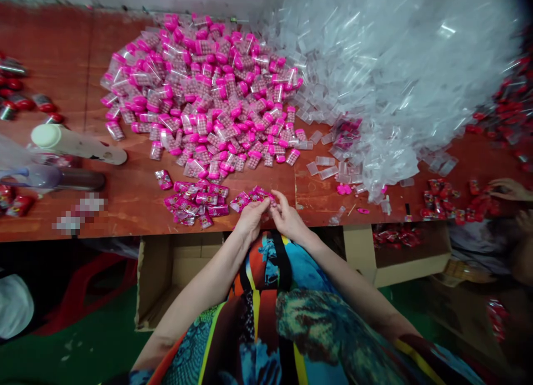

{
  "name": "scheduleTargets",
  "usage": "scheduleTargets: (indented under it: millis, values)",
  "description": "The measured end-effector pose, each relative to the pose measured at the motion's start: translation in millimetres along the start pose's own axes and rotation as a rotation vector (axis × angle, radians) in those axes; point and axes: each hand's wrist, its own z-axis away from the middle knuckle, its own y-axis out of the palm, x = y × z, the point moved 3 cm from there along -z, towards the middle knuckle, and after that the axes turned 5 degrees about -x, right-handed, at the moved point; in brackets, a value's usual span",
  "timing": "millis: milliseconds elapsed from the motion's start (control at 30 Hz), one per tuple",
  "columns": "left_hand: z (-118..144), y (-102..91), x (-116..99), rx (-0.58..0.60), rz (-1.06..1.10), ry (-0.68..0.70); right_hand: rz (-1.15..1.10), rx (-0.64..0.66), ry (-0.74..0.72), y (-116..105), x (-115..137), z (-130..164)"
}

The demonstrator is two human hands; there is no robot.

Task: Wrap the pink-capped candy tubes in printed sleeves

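Observation:
At the table's front edge, my left hand point(250, 217) and my right hand point(290, 221) meet with fingertips pinched together on a small pink printed wrapper point(272, 201). Fingers cover most of it, so its exact shape is hard to make out. Just behind my left hand lie a few more pink printed wrappers point(255, 194). To the left is a loose pile of small pink shrink-wrapped bottles point(195, 199). Farther back spreads a large heap of clear little bottles with pink caps and pinkish beads inside point(225, 107).
Clear plastic sleeves point(375, 69) form a big mound at the back right. A white-lidded bottle point(79, 143) lies on the left of the red-brown table point(62, 33). Open cardboard boxes point(144, 285) stand below the edge. Another person's hand point(510, 189) is among red packets at right.

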Motion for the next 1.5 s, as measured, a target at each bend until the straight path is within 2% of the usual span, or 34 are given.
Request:
scheduleTargets:
  millis: [67, 300, 400, 500, 567, 633, 733, 800, 900, 1033, 1200, 1300, 1400, 1500]
  values:
    - [-0.8, -0.6, 1.6, 0.017, 0.033, -0.022, -0.016, 0.007, 0.012, 1.2, -1.8, 1.2]
    - [-5.7, 1.5, -0.7, 0.087, 0.089, -0.109, -0.179, 0.187, 0.154, 3.9, -5.7, 2.8]
    - [-6.7, -0.3, 3.8, 0.096, 0.068, -0.122, -0.139, 0.151, 0.092, 5.6, -6.6, 0.4]
    - [-7.3, -4.5, 12.5, 0.05, 0.021, -0.1, 0.066, 0.054, -0.022, 6.0, -9.5, -1.0]
    - [-7.0, -7.2, 18.5, 0.024, 0.007, -0.093, 0.115, 0.029, -0.029, 5.9, -14.3, -1.1]
    - [-5.7, -8.2, 23.5, 0.062, 0.014, -0.105, -0.008, 0.045, 0.043, 5.8, -21.6, -1.2]
    - [-2.3, -7.4, 28.6, 0.186, 0.027, -0.114, -0.243, 0.083, 0.17, 6.9, -33.0, -2.0]
    - [-0.1, -7.2, 31.9, 0.243, 0.021, -0.1, -0.29, 0.074, 0.194, 8.6, -40.0, -3.5]
    - [0.7, -10.9, 37.6, 0.257, -0.001, -0.073, -0.257, 0.048, 0.201, 15.6, -52.0, -7.8]
    - [-4.7, -34.2, 37.1, 0.159, -0.01, -0.061, -0.087, 0.056, 0.219, 30.9, -68.4, -22.5]
    - [-17.6, -96.6, 5.0, -0.144, 0.06, 0.006, 0.234, -0.04, 0.13, 48.3, -74.4, -58.9]
    - [-23.8, -126.2, -11.2, -0.23, 0.069, -0.018, 0.481, -0.089, 0.073, 59.2, -74.2, -78.7]
    - [-25.7, -137.6, -6.8, -0.347, 0.029, -0.092, 0.638, -0.091, 0.046, 63.8, -73.8, -90.1]
    - [-24.6, -126.0, 14.0, -0.436, -0.085, -0.122, 0.623, -0.063, 0.01, 57.6, -69.1, -92.1]
